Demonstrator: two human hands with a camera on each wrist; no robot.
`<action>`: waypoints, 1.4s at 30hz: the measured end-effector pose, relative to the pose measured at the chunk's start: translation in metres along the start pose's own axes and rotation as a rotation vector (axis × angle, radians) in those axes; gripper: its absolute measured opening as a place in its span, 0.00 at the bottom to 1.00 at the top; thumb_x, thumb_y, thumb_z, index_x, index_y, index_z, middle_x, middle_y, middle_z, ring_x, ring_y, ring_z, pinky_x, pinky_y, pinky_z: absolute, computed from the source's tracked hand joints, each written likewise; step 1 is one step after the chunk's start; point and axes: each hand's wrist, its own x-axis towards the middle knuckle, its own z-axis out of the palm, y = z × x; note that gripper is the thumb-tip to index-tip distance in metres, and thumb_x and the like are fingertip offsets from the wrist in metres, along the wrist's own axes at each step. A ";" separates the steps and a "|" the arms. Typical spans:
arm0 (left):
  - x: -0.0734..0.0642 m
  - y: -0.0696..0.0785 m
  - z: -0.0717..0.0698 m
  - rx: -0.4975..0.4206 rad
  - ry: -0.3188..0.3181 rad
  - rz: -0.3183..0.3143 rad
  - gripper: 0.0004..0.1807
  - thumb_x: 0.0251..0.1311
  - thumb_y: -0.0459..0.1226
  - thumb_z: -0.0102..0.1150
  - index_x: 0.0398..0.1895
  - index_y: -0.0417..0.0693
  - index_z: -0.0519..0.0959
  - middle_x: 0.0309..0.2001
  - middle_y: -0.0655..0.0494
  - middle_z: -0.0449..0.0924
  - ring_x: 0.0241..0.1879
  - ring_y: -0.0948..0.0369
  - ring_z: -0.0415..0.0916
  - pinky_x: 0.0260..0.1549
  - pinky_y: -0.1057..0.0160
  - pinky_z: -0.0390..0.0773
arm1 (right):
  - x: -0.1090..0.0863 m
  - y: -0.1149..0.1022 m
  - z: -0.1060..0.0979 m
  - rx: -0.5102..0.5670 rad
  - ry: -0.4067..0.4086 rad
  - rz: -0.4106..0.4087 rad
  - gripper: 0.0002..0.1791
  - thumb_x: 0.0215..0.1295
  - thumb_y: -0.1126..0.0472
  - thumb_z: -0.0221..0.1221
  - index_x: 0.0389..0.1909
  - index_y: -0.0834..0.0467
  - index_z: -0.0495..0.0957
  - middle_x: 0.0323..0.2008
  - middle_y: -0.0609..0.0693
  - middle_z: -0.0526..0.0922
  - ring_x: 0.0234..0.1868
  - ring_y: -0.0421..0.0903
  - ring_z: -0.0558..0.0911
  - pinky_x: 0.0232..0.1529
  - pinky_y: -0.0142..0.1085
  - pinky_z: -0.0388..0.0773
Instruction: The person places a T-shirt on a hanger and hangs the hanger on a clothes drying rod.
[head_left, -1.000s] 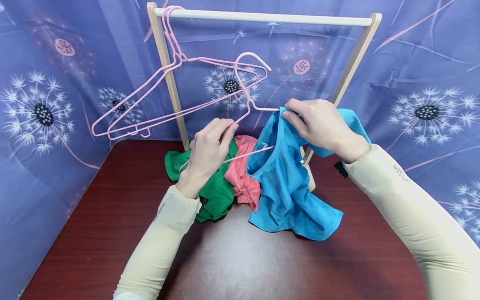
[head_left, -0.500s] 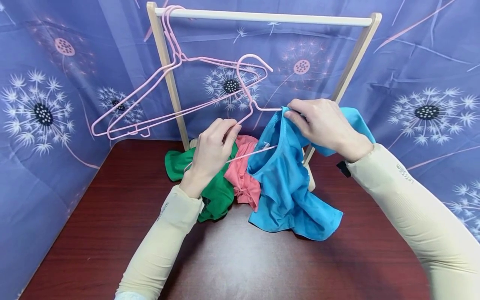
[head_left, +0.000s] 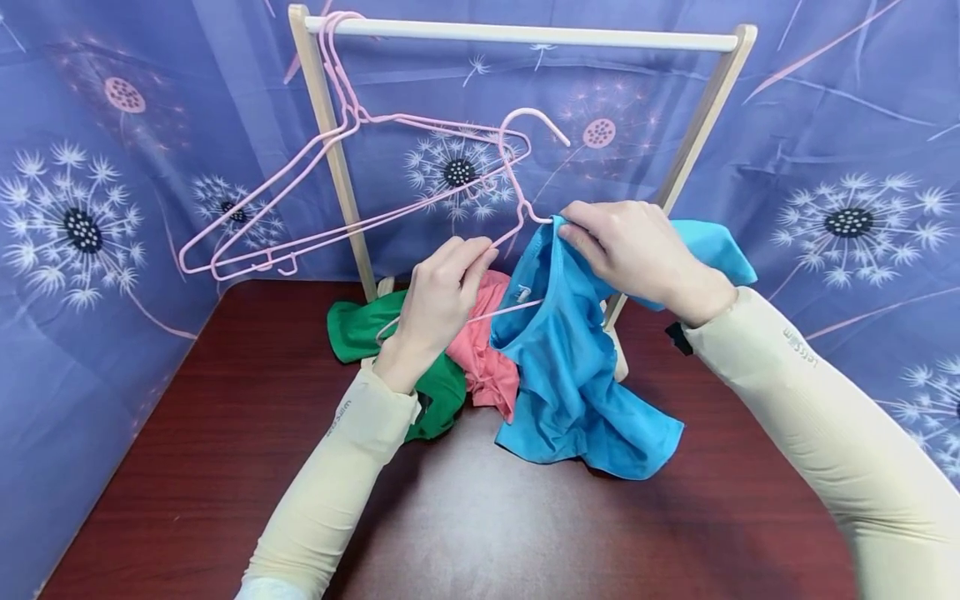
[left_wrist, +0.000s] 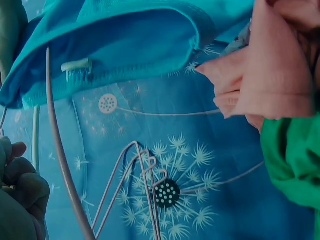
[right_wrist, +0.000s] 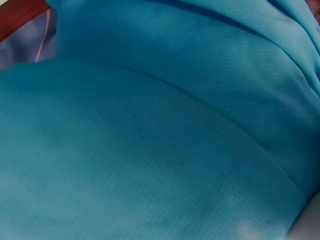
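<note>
Left hand [head_left: 441,293]'s pinching a skinny pink hook-topped hanger [head_left: 516,182] that pokes into a wrinkly, finely dimpled blue cloth shirt [head_left: 573,367], drooping below the right hand [head_left: 633,254] pinching its neckline.

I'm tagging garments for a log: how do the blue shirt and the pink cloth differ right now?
The blue shirt is partly raised, held near its neckline by the right hand; the pink cloth is in neither of the hands and lies bunched.
The blue shirt has part of a hanger inside its neck; the pink cloth has none visible in it.
The blue shirt shows much more fabric than the pink cloth.
Both are creased.
</note>
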 end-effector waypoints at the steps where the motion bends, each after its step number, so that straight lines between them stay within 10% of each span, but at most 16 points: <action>1: 0.000 0.000 0.001 0.000 -0.005 0.004 0.10 0.71 0.36 0.53 0.44 0.39 0.82 0.28 0.53 0.73 0.22 0.62 0.67 0.22 0.66 0.69 | 0.001 -0.001 0.001 0.007 -0.004 -0.002 0.06 0.73 0.59 0.54 0.37 0.57 0.76 0.18 0.47 0.68 0.21 0.46 0.74 0.24 0.42 0.68; 26: 0.001 0.006 0.007 0.020 -0.056 -0.024 0.12 0.73 0.39 0.50 0.48 0.42 0.79 0.34 0.52 0.72 0.28 0.61 0.68 0.28 0.64 0.71 | 0.003 -0.002 0.010 0.029 0.047 -0.015 0.07 0.73 0.60 0.54 0.32 0.55 0.75 0.18 0.46 0.66 0.20 0.46 0.73 0.23 0.41 0.66; 35: -0.013 0.015 0.003 0.071 0.161 0.217 0.09 0.70 0.34 0.51 0.44 0.39 0.80 0.40 0.46 0.75 0.45 0.48 0.71 0.42 0.51 0.68 | -0.001 0.005 0.005 0.041 0.044 0.008 0.05 0.73 0.61 0.55 0.37 0.57 0.77 0.17 0.47 0.64 0.19 0.45 0.71 0.24 0.39 0.64; 42: -0.035 0.015 0.015 -0.076 0.032 0.251 0.09 0.67 0.30 0.52 0.43 0.35 0.80 0.40 0.45 0.80 0.42 0.51 0.76 0.47 0.59 0.77 | 0.000 0.008 0.001 0.034 0.059 0.000 0.05 0.73 0.62 0.54 0.36 0.58 0.76 0.17 0.47 0.64 0.19 0.45 0.70 0.24 0.39 0.64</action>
